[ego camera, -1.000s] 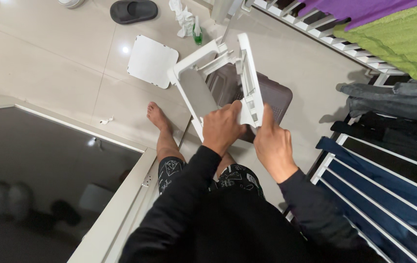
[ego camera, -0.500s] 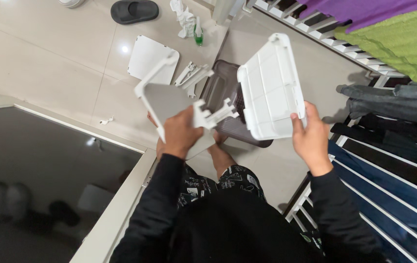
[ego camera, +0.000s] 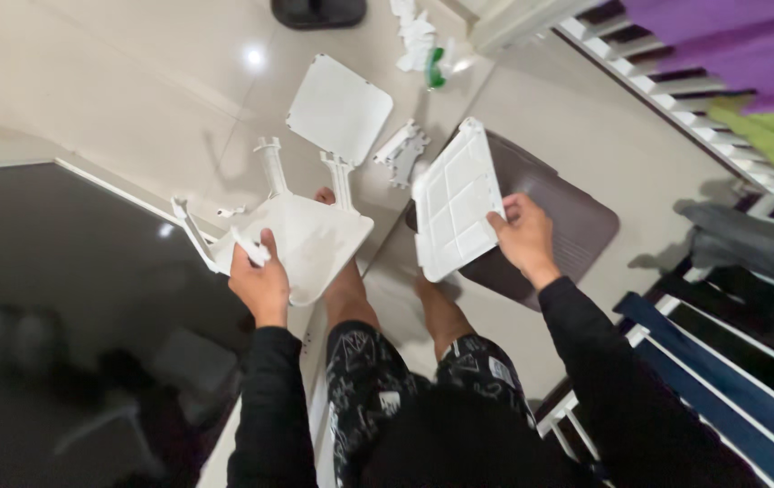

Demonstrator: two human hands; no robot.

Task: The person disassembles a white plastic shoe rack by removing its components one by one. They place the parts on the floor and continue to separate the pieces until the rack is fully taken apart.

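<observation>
We count three white plastic panels: one legged panel (ego camera: 301, 239) gripped by our left hand (ego camera: 262, 282), one ribbed panel (ego camera: 456, 201) held at its edge by our right hand (ego camera: 523, 237), one flat panel (ego camera: 340, 108) on the floor (ego camera: 116, 81). One brown mat (ego camera: 568, 217) lies below the ribbed panel.

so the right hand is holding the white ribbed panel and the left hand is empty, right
Not quite. The right hand does hold the white ribbed panel, but the left hand is not empty: it grips a white plastic piece with legs. The head view shows both hands holding parts above the tiled floor.
</observation>
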